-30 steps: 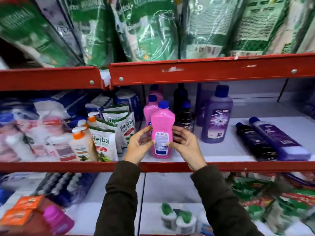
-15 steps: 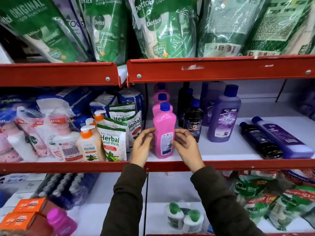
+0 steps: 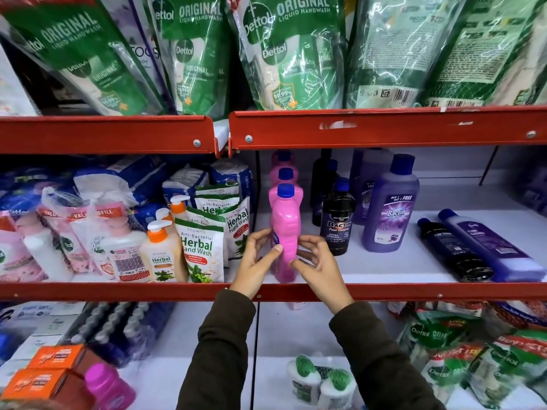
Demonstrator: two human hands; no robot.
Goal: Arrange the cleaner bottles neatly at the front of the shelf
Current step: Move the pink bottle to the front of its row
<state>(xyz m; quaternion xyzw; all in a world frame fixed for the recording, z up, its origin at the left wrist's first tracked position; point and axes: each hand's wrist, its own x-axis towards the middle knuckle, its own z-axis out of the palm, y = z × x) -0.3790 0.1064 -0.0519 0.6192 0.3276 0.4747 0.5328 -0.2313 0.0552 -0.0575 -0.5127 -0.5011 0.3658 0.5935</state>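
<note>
At the far left of the middle shelf (image 3: pixel 384 270), pink refill packs (image 3: pixel 23 241) are blurred and cut off by the frame edge, so I cannot read them. Beside them stand pump bottles (image 3: pixel 161 255) and herbal handwash pouches (image 3: pixel 199 250), partly hiding one another. My left hand (image 3: pixel 256 261) is half curled, thumb and fingertips pressed against the left side of the pink bottle (image 3: pixel 285 232). That bottle stands upright at the shelf's front edge, blue cap on top, its label turned mostly away from me. Two more pink bottles (image 3: pixel 284 174) line up behind it, only their tops showing. My right hand (image 3: pixel 318 264) is also half curled, fingertips touching the bottle's right side; my thumb reaches its lower front. Right of my hands stand a black bottle (image 3: pixel 337 223) and a purple bottle (image 3: pixel 390 208), with darker ones behind, hard to make out. Farther right, a black and a purple bottle lie flat (image 3: pixel 485 250).
</note>
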